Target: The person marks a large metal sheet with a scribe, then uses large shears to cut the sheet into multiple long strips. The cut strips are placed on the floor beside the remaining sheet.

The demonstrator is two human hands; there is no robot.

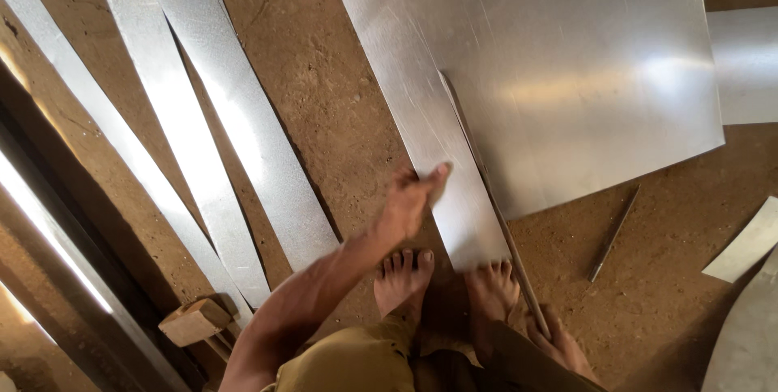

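The metal sheet [559, 76] lies flat on the dirt floor [340, 92], its near corner partly cut into a strip [442, 173] that runs toward the feet. The sheet is judged thin, light and springy, with sharp cut edges and a slick face; hold it on the flat, away from the edges. The left hand [409, 197] presses the strip's left edge, fingers curled, thumb on the metal. The right hand [559, 343] grips a long rod [494, 214] laid along the cut line. Finished strips [235, 132] lie to the left, well apart.
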